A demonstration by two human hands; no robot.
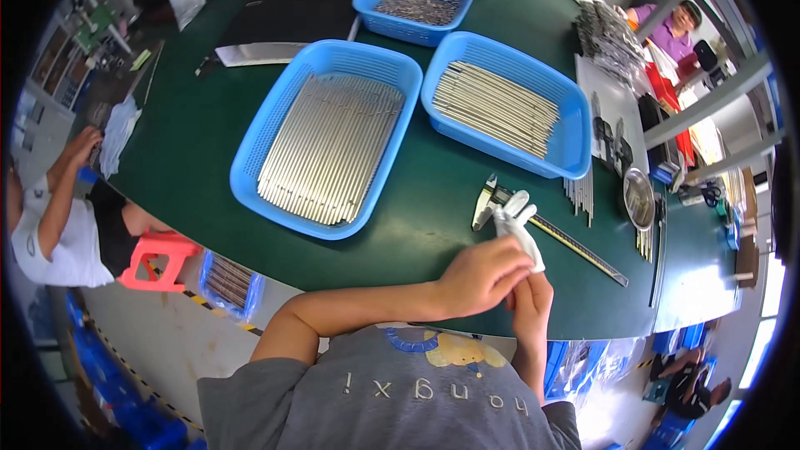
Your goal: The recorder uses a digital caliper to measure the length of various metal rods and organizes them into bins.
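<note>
A white glove (527,248) covers the far part of my right hand (532,304), with bare skin showing below its cuff. The glove's finger shapes stretch away from me and stand apart. My left hand (485,277) is closed at the cuff, its fingertips pinching there and partly hidden. Just beyond the glove, a caliper (575,243) with a dark slider lies on the green table (417,242). Farther off are a blue basket (243,168) of silvery rods (329,150) and another blue basket (575,112) with similar rods (496,108).
A third blue basket (364,2) holds small metal parts. Loose rods (579,196), a metal bowl (639,200) and a heap of metal parts (608,37) lie to the right. A red stool (158,260) stands left, near a seated person (62,233). Another person (671,37) sits far right.
</note>
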